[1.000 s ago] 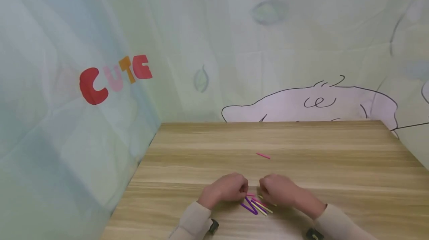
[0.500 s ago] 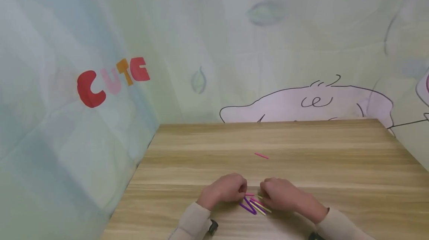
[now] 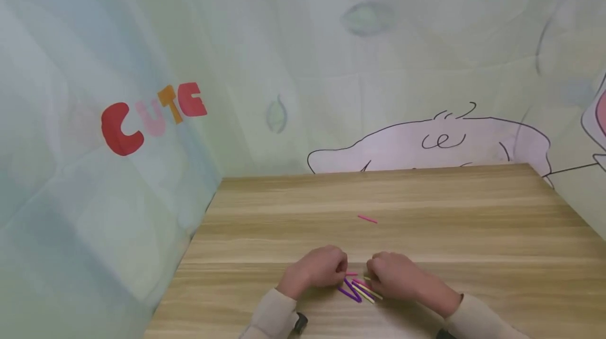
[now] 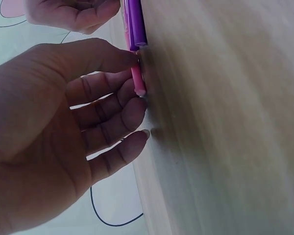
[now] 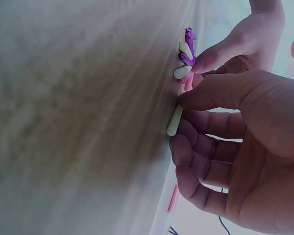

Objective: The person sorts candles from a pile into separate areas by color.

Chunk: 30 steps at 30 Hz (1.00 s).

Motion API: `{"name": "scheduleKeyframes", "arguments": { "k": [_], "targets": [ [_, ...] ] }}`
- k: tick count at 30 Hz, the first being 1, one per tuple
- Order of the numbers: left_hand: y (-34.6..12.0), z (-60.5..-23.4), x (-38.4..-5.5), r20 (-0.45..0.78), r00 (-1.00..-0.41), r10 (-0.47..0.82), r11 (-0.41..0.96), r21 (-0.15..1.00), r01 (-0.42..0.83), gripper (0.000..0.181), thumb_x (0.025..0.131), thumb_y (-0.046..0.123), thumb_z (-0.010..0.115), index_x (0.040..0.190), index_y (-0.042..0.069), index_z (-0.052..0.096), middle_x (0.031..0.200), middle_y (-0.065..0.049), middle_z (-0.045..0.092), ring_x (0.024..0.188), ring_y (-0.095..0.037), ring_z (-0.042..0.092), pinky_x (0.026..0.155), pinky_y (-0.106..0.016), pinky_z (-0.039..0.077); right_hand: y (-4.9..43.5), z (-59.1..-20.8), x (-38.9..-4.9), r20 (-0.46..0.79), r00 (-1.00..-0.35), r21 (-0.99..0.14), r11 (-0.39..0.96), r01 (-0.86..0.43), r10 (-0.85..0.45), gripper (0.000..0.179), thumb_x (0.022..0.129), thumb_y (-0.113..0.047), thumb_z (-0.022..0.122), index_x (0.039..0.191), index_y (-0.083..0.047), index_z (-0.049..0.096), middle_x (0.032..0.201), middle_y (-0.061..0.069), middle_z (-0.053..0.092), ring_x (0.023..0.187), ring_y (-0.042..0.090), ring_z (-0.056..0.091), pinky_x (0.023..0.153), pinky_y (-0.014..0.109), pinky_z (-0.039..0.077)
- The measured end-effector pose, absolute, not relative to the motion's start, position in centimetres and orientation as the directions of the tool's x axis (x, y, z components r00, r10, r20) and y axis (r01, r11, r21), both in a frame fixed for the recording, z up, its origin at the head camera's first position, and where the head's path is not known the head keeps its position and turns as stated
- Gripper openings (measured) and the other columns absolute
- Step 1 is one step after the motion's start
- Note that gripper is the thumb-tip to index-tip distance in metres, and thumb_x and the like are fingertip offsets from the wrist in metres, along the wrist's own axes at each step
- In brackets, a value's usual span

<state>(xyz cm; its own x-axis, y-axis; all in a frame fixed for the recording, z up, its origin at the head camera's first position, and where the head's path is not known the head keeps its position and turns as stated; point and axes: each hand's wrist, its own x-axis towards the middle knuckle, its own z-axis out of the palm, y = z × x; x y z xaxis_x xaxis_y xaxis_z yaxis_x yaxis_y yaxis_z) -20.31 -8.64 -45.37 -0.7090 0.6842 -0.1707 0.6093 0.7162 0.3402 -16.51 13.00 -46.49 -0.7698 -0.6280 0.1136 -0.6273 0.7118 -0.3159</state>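
Note:
In the head view both hands work low over the table around a small bunch of thin coloured sticks. My left hand (image 3: 318,266) pinches one end of a pink stick (image 4: 138,82) between thumb and index finger, the other fingers bent behind it. Opposite it, my right hand (image 3: 395,277) pinches a pale yellow stick (image 5: 175,121) close to the tabletop. Between the hands lie purple sticks (image 3: 349,295) in a V shape. Pale yellow sticks (image 3: 365,295) and another pink stick (image 3: 359,281) lie beside them, partly overlapping.
A single pink stick (image 3: 367,219) lies farther back on the wood-grain table (image 3: 265,212). Behind the table hangs a pale printed cloth (image 3: 303,65) with a cartoon drawing and coloured letters on the left.
The right hand has come slightly toward the person, still by the yellow stick. The left hand and the sticks stay nearly in place, while the head view shifts a little.

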Motion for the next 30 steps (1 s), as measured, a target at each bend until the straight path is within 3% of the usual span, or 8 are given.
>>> {"name": "scheduleKeyframes", "arguments": {
  "k": [23,30],
  "targets": [
    [-8.3,-45.2,-20.6,-0.155,-0.710,0.687,0.713,0.333,0.617,0.020,0.086,0.011,0.070,0.072,0.019,0.059,0.067,0.010,0.051,0.060,-0.004,0.048,0.056,-0.018,0.042,12.9,-47.0,-16.5,0.101,-0.788,-0.310,0.733,-0.605,-0.607,0.030,0.086,-0.023,0.075,0.066,-0.018,0.053,0.066,-0.009,0.045,0.055,0.005,0.039,0.049,0.023,0.039],
    [-7.8,-44.9,-21.4,-0.135,-0.712,0.689,0.704,0.359,0.613,0.013,0.088,0.012,0.069,0.076,0.017,0.064,0.068,0.011,0.053,0.060,-0.005,0.050,0.057,-0.019,0.044,13.2,-46.9,-16.3,0.115,-0.786,-0.318,0.727,-0.608,-0.607,0.030,0.086,-0.022,0.075,0.066,-0.018,0.053,0.066,-0.010,0.044,0.055,0.004,0.038,0.050,0.023,0.039]
  ]
}}
